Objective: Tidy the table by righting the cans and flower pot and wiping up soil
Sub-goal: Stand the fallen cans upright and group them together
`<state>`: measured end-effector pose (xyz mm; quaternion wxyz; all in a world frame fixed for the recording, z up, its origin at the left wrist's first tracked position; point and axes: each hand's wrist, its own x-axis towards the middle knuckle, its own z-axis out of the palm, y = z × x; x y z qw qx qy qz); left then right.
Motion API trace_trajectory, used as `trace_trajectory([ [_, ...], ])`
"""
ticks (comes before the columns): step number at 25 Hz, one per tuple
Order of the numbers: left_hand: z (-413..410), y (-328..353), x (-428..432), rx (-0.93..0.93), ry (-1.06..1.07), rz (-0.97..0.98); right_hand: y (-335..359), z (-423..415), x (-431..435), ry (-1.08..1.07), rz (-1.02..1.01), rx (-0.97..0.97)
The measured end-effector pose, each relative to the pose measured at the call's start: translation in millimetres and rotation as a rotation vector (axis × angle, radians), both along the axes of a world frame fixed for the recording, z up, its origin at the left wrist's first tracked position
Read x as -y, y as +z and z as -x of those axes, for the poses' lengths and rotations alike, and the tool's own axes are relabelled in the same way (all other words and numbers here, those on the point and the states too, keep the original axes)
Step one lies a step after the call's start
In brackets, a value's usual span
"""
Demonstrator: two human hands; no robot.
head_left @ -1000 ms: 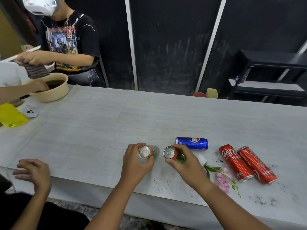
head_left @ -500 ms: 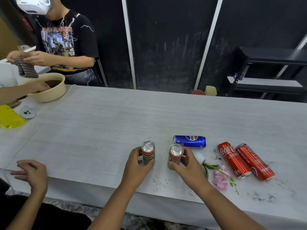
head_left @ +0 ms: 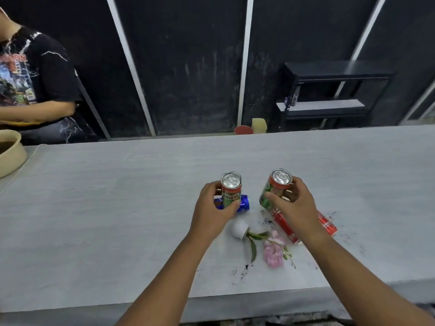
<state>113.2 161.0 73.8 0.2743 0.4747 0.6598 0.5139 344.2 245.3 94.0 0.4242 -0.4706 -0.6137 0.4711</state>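
My left hand (head_left: pixel 211 212) grips a green and red Milo can (head_left: pixel 231 189), held upright above the table. My right hand (head_left: pixel 294 208) grips a second Milo can (head_left: pixel 275 187), tilted slightly. Behind the left can a blue Pepsi can (head_left: pixel 243 203) lies on its side, partly hidden. Two red cola cans (head_left: pixel 282 222) lie flat under my right hand, mostly covered. A small white flower pot (head_left: pixel 239 228) lies tipped over, its pink flower (head_left: pixel 273 252) and green stem spread on the table. Dark soil specks (head_left: pixel 242 270) dot the tabletop near the front edge.
The grey table (head_left: pixel 117 208) stretches left and right. A beige bowl (head_left: pixel 10 154) with dark contents sits at the far left edge. A person in a black printed shirt (head_left: pixel 30 78) sits behind it. A dark shelf unit (head_left: pixel 329 100) stands beyond the table.
Both Milo cans went from lying on the table to upright, then lifted and carried farther back over the other cans. The view has shifted to the right.
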Motion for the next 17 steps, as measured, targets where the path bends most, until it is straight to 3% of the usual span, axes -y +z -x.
trace_trajectory([
  [8, -146, 0, -140, -0.023, -0.263, 0.092, -8, -155, -93, -0.324, 0.009, 0.075],
  [17, -263, -20, -237, -0.119, -0.408, 0.175, -46, -258, -163, -0.450, 0.084, 0.075],
])
